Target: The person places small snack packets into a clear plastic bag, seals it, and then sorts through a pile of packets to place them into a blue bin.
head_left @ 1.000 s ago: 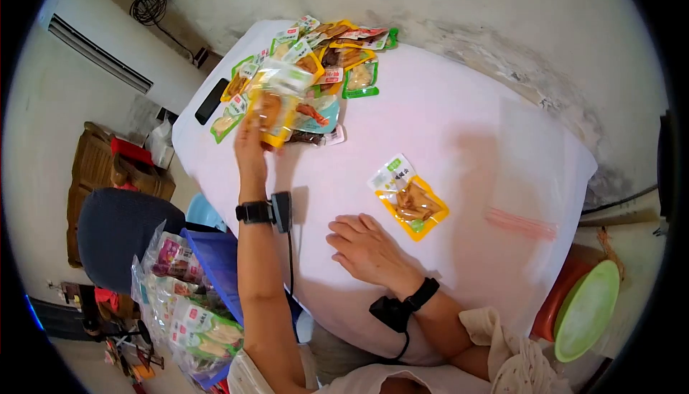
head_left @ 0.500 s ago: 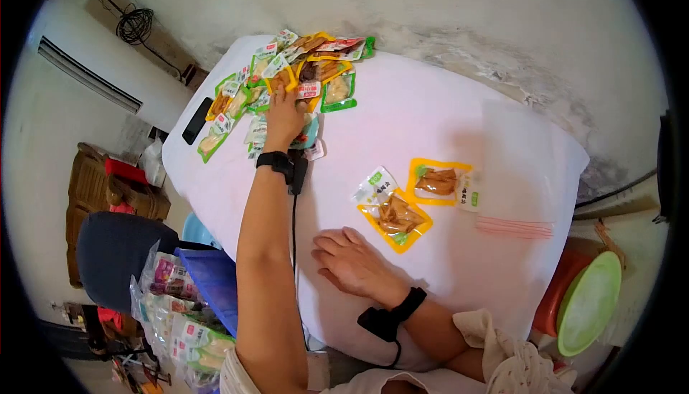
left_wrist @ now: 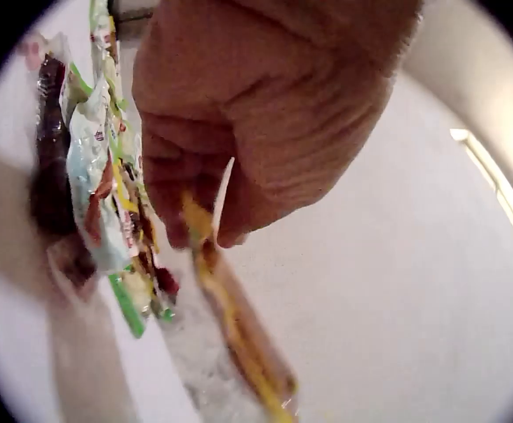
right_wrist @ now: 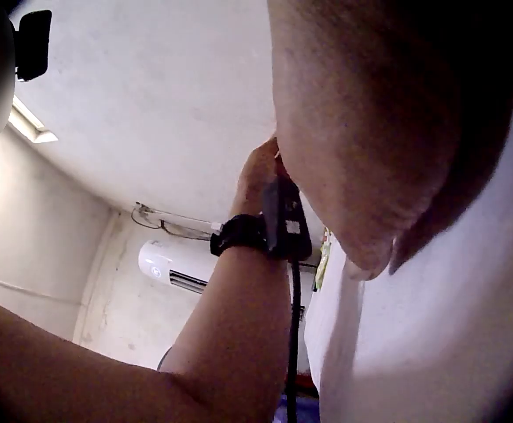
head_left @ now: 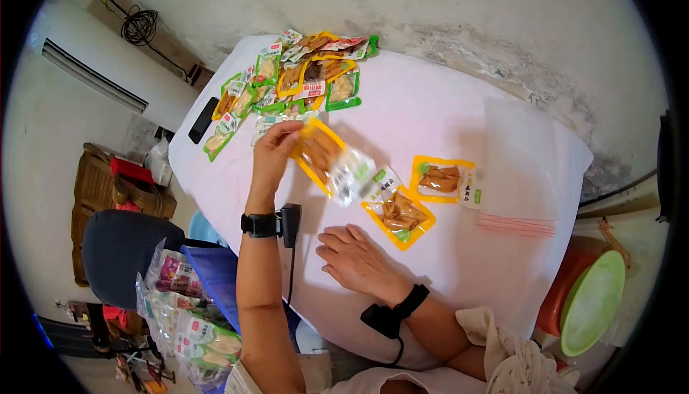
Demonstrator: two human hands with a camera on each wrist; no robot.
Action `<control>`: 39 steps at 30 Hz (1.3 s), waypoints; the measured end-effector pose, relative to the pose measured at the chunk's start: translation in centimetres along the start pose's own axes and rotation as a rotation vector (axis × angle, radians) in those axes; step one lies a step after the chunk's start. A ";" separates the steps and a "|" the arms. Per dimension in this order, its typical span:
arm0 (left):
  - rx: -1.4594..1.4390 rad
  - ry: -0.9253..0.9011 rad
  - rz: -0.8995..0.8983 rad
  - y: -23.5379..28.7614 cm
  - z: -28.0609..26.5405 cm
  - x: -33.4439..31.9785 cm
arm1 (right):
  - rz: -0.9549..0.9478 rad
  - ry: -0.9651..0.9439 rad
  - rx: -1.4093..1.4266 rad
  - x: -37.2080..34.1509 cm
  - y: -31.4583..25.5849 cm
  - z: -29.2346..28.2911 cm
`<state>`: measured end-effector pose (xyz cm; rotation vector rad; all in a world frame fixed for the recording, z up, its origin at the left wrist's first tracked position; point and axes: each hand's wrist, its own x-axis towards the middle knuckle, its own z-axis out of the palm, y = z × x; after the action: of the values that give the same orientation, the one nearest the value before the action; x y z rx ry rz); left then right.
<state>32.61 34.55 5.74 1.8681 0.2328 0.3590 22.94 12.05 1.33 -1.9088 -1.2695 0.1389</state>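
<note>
My left hand pinches the corner of a yellow-edged food packet above the table, its clear and white end blurred. In the left wrist view the left hand grips that packet, seen edge-on. My right hand rests on the white cloth with relaxed fingers; the right wrist view shows part of the right hand close up. Beyond its fingers lie two more yellow-edged packets, one nearer and one farther right. A pile of mixed packets lies at the table's far left.
A black phone lies by the pile. Clear zip bags lie on the right side of the table. Bagged packets stand in a blue bin at lower left. A green basin is at right.
One packet was set down right of the first. My left hand reached into the pile, took another yellow-edged packet and has moved back toward me with it. My right hand has barely moved.
</note>
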 end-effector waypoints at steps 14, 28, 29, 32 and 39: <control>1.058 0.076 0.020 -3.9 1.8 13.1 | 0.011 0.039 0.062 -0.2 0.4 0.8; 1.197 0.189 0.079 -3.9 3.4 13.9 | 0.010 0.045 0.037 -0.3 0.5 0.9; 1.225 0.177 0.026 -3.9 3.5 14.4 | 0.005 0.040 0.034 -0.3 0.5 1.1; 1.205 0.237 0.032 -4.0 2.1 14.5 | -0.006 0.047 0.026 -0.2 0.5 1.1; 0.710 0.417 0.320 1.8 2.8 6.7 | 0.011 0.018 0.058 -0.2 0.3 0.4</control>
<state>39.79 33.75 7.53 2.5210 0.3773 0.9896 22.89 12.08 0.83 -1.8633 -1.2301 0.1621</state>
